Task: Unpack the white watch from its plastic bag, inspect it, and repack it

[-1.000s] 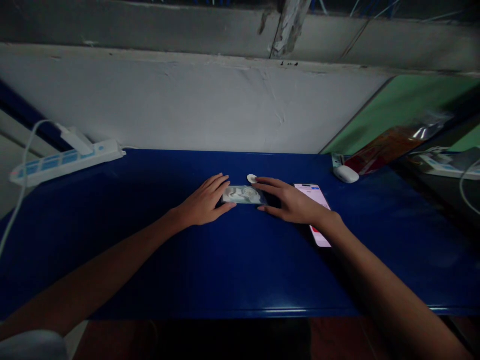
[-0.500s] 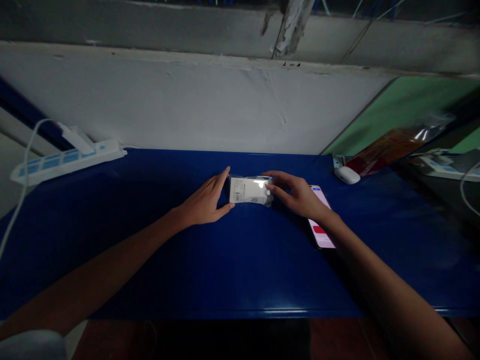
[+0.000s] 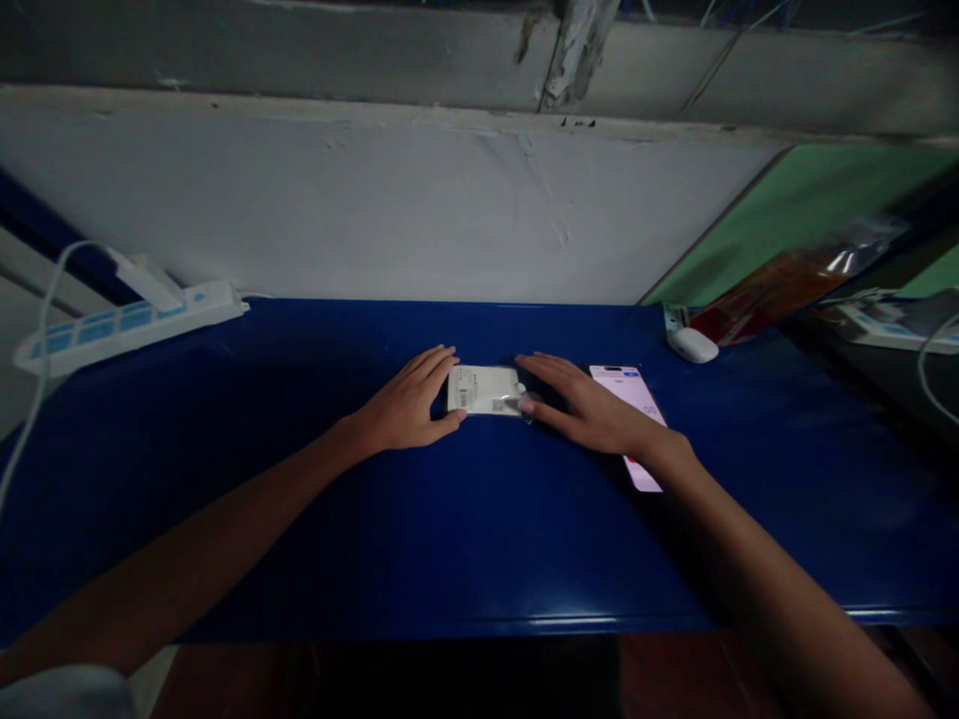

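A small clear plastic packet with a white printed label (image 3: 483,387) lies flat on the blue table, between my two hands. My left hand (image 3: 409,404) rests at the packet's left end, fingers stretched out and thumb apart, the tips against its corners. At the other end, my right hand (image 3: 591,404) lies with long, straight fingers above and its thumb on the packet's lower right corner. Partly under my right wrist is a phone (image 3: 620,384) with a lit pink screen.
A white power strip (image 3: 124,325) with a plugged-in charger and cable is at the left. Near the wall on the right lie a white rounded case (image 3: 693,345) and a reddish-brown plastic bag (image 3: 771,290). The blue table (image 3: 450,549) ends at a front edge.
The packet has settled flatter, slightly left and nearer to me. My right hand has lowered and straightened its fingers, exposing more of the phone. My left hand has hardly moved.
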Available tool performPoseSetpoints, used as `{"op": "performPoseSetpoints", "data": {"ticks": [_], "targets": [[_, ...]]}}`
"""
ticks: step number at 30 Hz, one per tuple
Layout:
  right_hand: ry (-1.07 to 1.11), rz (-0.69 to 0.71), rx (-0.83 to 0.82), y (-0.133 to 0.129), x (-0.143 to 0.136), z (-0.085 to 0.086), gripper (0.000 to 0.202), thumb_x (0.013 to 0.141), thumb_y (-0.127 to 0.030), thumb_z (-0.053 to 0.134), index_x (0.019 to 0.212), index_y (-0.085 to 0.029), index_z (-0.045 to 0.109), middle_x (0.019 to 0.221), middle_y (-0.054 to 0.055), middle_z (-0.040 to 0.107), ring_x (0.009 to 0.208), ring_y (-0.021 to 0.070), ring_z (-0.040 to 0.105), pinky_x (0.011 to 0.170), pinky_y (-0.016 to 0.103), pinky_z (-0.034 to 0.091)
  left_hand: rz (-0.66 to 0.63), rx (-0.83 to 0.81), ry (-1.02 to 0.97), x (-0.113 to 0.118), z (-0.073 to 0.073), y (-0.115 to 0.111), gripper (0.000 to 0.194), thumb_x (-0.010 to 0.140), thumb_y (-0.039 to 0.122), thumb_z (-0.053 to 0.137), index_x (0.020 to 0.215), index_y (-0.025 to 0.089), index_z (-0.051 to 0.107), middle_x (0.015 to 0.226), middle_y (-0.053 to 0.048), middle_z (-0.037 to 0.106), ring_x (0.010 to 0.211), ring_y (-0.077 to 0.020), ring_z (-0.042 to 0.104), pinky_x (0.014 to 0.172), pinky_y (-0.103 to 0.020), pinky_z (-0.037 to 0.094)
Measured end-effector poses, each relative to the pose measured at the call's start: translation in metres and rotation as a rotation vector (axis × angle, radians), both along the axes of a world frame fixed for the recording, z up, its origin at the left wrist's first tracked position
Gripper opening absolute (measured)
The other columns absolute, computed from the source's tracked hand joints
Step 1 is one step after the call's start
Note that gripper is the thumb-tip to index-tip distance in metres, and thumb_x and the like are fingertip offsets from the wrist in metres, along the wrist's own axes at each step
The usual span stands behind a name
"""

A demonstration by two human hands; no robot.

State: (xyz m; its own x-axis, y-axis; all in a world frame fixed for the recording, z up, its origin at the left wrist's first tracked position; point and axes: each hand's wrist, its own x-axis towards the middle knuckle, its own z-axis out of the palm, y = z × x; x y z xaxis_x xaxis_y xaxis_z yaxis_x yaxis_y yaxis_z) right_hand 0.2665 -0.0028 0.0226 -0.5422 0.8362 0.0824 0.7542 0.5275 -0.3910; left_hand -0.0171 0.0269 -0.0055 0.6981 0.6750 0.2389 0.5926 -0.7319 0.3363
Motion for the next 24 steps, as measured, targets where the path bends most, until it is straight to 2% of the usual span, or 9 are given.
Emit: {"op": "performPoseSetpoints", "data": {"ticks": [3,6,8,14,19,22,24], "targets": [[0.007,0.018,-0.117,-0.004,0.003,-0.003,0.080,0.093,-0.060,0.051,0.153,-0.009,0.034,0.156,0.019,0.036,0.147,0.0346,0.027,0.119,0.056,0.027,-0.006,-0.016,0.008,0.000,0.001,0.000,0.067,0.088,0.044,0.053,0.139,0.003,0.041,0.150,-0.026,0.039,0.145,-0.0350,0.030,0.118,-0.052,0.030],[0.027,0.000,-0.138,-0.005,0.004,-0.005,0.078,0.094,-0.060,0.050,0.155,-0.015,0.032,0.158,0.016,0.035,0.147,0.0347,0.025,0.118,0.059,0.026,-0.010,-0.028,-0.001,-0.001,0.001,-0.001,0.067,0.087,0.044,0.055,0.140,0.005,0.041,0.151,-0.024,0.040,0.146,-0.0348,0.029,0.118,-0.054,0.030],[0.032,-0.016,-0.143,-0.005,0.004,-0.007,0.076,0.095,-0.060,0.048,0.156,-0.019,0.029,0.158,0.015,0.034,0.147,0.0350,0.025,0.118,0.061,0.026,-0.011,-0.031,-0.006,-0.001,0.001,-0.001,0.068,0.087,0.044,0.055,0.141,0.007,0.040,0.151,-0.024,0.040,0.146,-0.0347,0.029,0.117,-0.054,0.030],[0.027,-0.002,-0.110,-0.004,0.002,-0.011,0.083,0.091,-0.062,0.054,0.156,-0.016,0.029,0.159,0.016,0.031,0.149,0.0347,0.020,0.118,0.059,0.026,-0.009,-0.025,-0.003,-0.001,0.000,-0.002,0.072,0.087,0.046,0.054,0.143,0.004,0.038,0.151,-0.025,0.039,0.146,-0.0357,0.028,0.118,-0.054,0.029],[0.001,0.004,-0.063,-0.006,0.003,-0.013,0.090,0.088,-0.063,0.057,0.158,-0.017,0.023,0.159,0.016,0.031,0.148,0.0372,0.019,0.116,0.062,0.028,-0.010,0.065,0.023,-0.001,0.002,-0.001,0.071,0.084,0.046,0.058,0.142,0.008,0.042,0.146,-0.021,0.047,0.145,-0.0368,0.029,0.118,-0.058,0.023],[-0.042,0.025,-0.057,-0.006,0.005,-0.013,0.093,0.088,-0.066,0.054,0.158,-0.015,0.019,0.160,0.016,0.026,0.149,0.0381,0.015,0.117,0.062,0.026,-0.006,0.083,0.061,-0.001,0.004,-0.001,0.070,0.084,0.045,0.059,0.140,0.006,0.045,0.145,-0.021,0.048,0.145,-0.0373,0.029,0.119,-0.058,0.020],[-0.052,0.029,-0.069,-0.006,0.005,-0.012,0.088,0.092,-0.065,0.048,0.158,-0.015,0.019,0.161,0.015,0.025,0.149,0.0367,0.014,0.118,0.061,0.024,-0.001,0.075,0.075,-0.001,0.004,-0.001,0.071,0.084,0.045,0.059,0.139,0.003,0.046,0.146,-0.023,0.047,0.145,-0.0377,0.029,0.120,-0.056,0.020]]}}
